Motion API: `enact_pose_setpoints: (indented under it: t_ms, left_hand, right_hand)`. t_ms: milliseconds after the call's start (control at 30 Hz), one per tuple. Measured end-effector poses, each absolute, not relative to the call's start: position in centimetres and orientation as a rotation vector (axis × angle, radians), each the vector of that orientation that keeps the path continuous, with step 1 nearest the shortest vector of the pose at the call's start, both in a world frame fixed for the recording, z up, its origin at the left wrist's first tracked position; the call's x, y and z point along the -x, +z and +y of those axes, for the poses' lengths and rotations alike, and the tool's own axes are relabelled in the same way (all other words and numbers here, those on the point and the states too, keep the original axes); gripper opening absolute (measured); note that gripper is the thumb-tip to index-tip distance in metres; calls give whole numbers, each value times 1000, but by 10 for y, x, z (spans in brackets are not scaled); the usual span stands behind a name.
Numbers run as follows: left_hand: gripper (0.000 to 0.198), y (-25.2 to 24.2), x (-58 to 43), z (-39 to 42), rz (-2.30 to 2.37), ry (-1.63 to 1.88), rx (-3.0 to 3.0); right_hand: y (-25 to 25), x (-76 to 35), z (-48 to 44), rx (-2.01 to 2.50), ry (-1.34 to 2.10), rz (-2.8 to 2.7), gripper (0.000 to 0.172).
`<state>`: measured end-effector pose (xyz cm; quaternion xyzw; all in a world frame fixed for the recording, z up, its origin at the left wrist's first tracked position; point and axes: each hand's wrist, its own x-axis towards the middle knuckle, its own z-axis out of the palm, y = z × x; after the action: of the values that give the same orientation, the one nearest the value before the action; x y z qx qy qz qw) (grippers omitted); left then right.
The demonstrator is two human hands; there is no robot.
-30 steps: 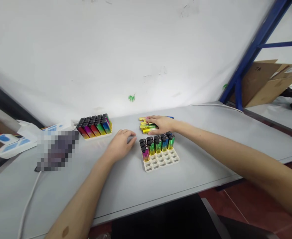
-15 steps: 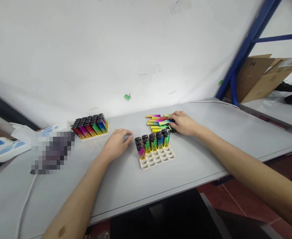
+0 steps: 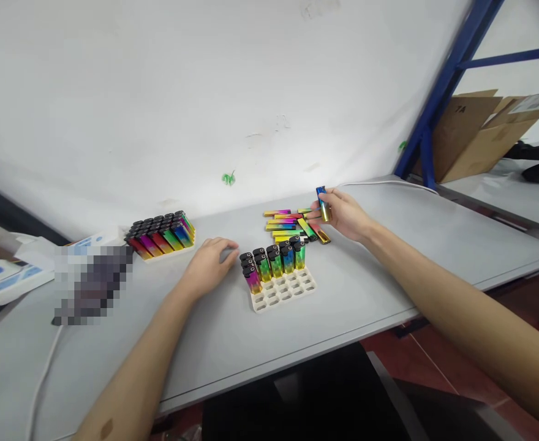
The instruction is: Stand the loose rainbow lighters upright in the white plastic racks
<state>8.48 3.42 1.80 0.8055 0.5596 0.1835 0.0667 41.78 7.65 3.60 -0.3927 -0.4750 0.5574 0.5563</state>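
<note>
My right hand (image 3: 346,213) holds a blue-and-gold lighter (image 3: 323,204) upright between thumb and fingers, raised over the right end of a loose pile of shiny multicoloured lighters (image 3: 284,225). In front of the pile stands a white tray (image 3: 284,295) with rows of holes. Several upright lighters (image 3: 275,263) with black tops fill its back rows and part of the left side; the front holes show bare. My left hand (image 3: 211,264) rests on the table to the left of this tray, fingers loosely curved, thumb apart from them, with no object visible in it.
A second tray (image 3: 171,252) packed with upright lighters (image 3: 160,233) stands back left by the wall. Beside it lie a blurred-out dark object (image 3: 95,285), a white-and-blue box (image 3: 16,282) and a white cable (image 3: 44,380). A blue metal frame (image 3: 428,153) and cardboard boxes (image 3: 471,138) are at the right.
My right hand has lifted a lighter from the pile and turned it upright. My left hand stays in place by the tray. The view has shifted slightly.
</note>
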Motion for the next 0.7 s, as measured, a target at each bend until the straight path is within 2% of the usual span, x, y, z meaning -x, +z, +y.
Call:
enact_pose_setpoints:
  t_ms: [133,233,300,533,700]
  left_hand:
    - [34,21,-87,33,1706,537,-2411]
    - [33,22,-87,33,1710,538,-2413]
    - [32,21,-87,33,1707,545,-2415]
    - [36,19,-86,34,1699,539,-2407]
    - [36,18,-85,35,1692,542,-2408]
  right_hand:
    - [37,-415,76,906,1429,-989,19]
    - [33,-415,79,952,1445,-975,44]
    - [32,-414,79,986,1426,-984,53]
    - [37,-408,74,1000,1396,-924,39]
    - [38,-407,73,984,1397,-931,39]
